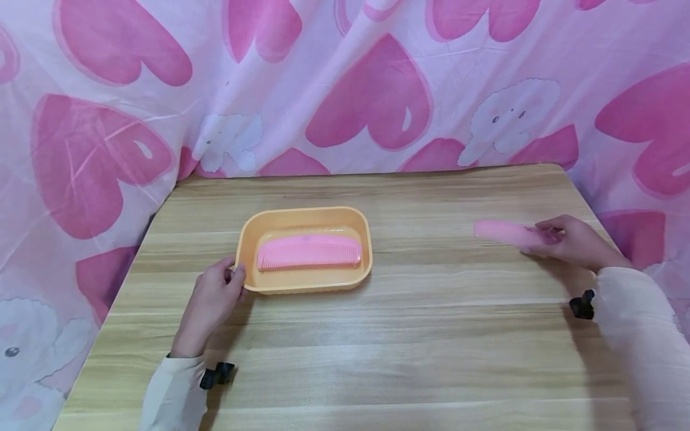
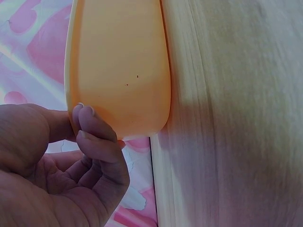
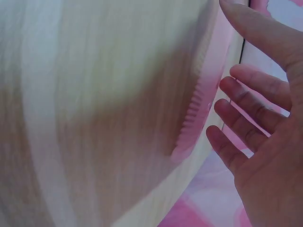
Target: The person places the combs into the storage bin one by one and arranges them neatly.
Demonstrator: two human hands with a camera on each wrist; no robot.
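My left hand (image 1: 218, 293) pinches the left rim of a shallow orange plastic tray (image 1: 304, 212) on the table; the left wrist view shows thumb and curled fingers at its edge. Inside the tray lies a pink comb (image 1: 309, 246), its teeth facing me. At the right, my right hand (image 1: 574, 242) is around the right end of a second pink comb (image 1: 498, 231). In the right wrist view the fingers (image 3: 251, 104) are spread and nearly straight beside this comb (image 3: 201, 109). Whether they press on it cannot be told. Its teeth face the tabletop.
The wood-grain table (image 1: 388, 353) stretches between both hands. A pink curtain (image 1: 366, 90) with hearts hangs behind the table and along its sides. Black clips (image 1: 217, 376) show by the cuffs of the pale sleeves (image 1: 175, 395).
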